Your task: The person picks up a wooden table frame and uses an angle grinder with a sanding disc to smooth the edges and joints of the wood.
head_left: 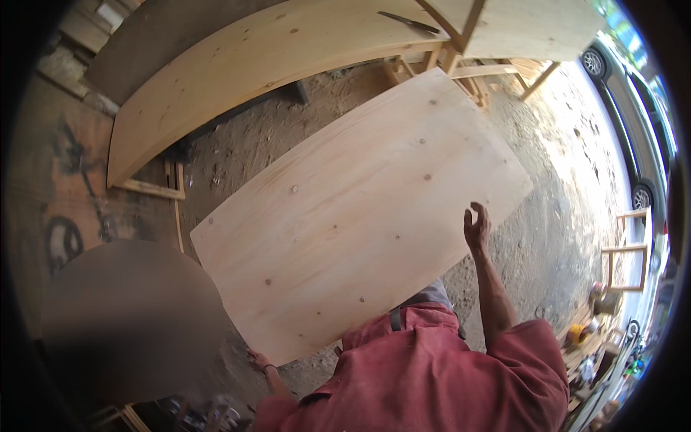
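A large pale plywood panel (345,223) with several dark knots spreads in front of me, slanting from lower left to upper right. At its near left corner my left hand (260,361) grips the edge, its fingers partly hidden. My right hand (476,227) is raised at the panel's right-hand long edge, thumb and bent fingers apart, with nothing between them. Whether that hand touches the wood I cannot tell. The panel's near edge lies close to my waist.
Beyond the panel stands a long wooden-topped table (237,61), with a dark flat tool (408,22) on it. Another wooden panel (536,29) rises at upper right. A small wooden frame (625,248) and a parked car (633,108) are at right. A round blurred patch covers the lower left.
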`<action>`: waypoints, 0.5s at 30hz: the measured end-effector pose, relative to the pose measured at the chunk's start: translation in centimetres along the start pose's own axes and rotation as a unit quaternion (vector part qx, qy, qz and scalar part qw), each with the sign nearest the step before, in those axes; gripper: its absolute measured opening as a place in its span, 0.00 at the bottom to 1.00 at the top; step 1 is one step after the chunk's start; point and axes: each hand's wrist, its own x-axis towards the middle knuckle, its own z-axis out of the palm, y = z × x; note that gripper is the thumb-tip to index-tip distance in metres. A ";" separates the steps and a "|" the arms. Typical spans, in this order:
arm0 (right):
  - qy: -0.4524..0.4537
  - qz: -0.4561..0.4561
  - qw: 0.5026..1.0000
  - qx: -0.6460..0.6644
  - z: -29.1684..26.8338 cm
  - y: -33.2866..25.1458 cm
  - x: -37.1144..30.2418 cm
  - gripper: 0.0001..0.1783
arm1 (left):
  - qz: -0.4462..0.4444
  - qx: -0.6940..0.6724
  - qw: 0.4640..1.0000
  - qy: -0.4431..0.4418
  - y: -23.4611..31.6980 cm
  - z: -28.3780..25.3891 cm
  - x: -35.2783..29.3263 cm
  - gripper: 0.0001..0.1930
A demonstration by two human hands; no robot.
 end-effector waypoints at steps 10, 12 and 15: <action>-0.259 -0.248 0.930 0.081 22.5 -16.7 22.0 0.22 | -0.186 -0.680 0.706 -0.071 1.7 8.9 -14.5 0.37; -0.257 -0.275 0.925 0.061 27.6 -20.7 24.4 0.28 | -0.254 -0.590 0.760 -0.100 3.5 10.0 -20.5 0.39; -0.237 -0.283 0.929 -0.017 31.7 -23.9 27.5 0.34 | -0.238 -0.658 0.691 -0.180 5.5 10.0 -25.5 0.35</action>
